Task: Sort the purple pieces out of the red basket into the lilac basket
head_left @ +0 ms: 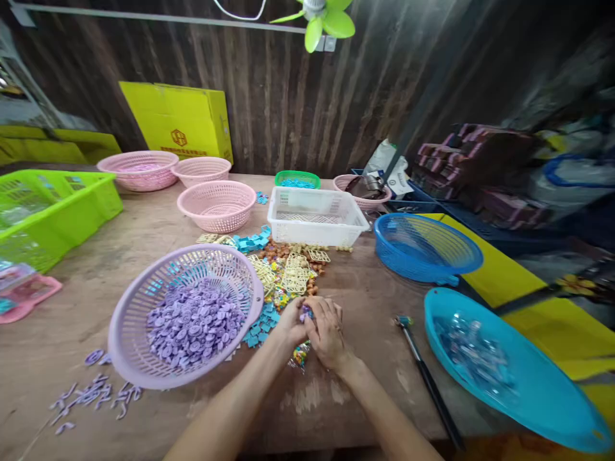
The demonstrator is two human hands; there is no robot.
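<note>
My left hand [290, 325] and my right hand [327, 331] meet over the table, fingers closed around small purple plastic pieces [306, 312]. Their exact shape is mostly hidden by the fingers. Just left of them, a lilac basket [120, 320] holds a heap of purple plastic pieces [195, 323]. Beneath and beside my wrists lie flat blue pieces [261, 325] and a clear packet of colourful bits [300, 354]. Beyond my fingertips are cream lattice pieces [295, 274], brown pieces [283, 250] and more colourful packets [280, 298].
A white basket [317, 232] and pink baskets [216, 221] stand farther back. At right are a blue basket [427, 256], a turquoise tray [542, 410] with clear pieces, and a black-handled hammer [432, 387]. A green crate [91, 214] stands left; purple scraps [93, 390] lie front left.
</note>
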